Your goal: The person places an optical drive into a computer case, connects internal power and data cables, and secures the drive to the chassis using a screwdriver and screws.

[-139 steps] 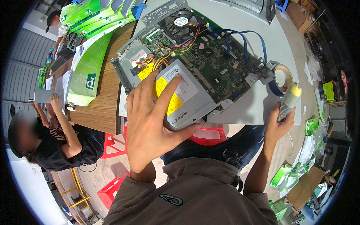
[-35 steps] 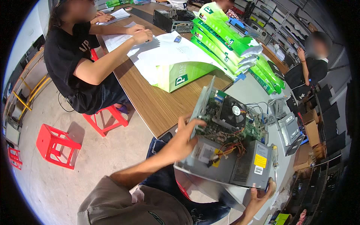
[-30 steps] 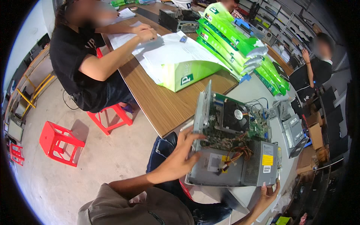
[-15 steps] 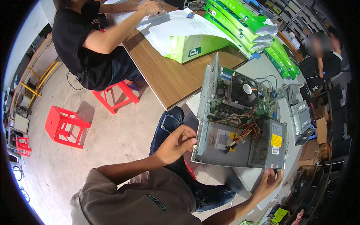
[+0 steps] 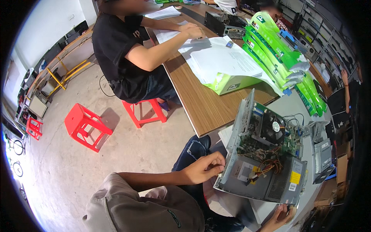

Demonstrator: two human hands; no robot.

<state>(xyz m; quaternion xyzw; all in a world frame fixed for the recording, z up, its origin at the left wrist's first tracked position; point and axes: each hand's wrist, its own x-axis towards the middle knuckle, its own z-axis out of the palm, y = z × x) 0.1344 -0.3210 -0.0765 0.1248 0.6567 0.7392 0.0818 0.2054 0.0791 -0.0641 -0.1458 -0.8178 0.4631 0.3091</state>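
An uncovered desktop computer case lies on the grey tabletop, its inside facing up. Within it I see a green circuit board, a black cooling fan, a bundle of coloured cables and a metal power supply with a yellow label. My left hand has its curled fingers and thumb on the case's left metal edge, near the front corner. At the near right corner, my right hand is closed on the lower edge; part of it is hidden.
A brown wooden table adjoins, bearing paper sheets and stacked green paper packs. A person in black sits there on a red stool. Another red stool stands on the floor. Metal drives lie right of the case.
The whole view has shifted, so the case, tables and stools appear lower and farther right. Both my hands remain on the same edges of the case.
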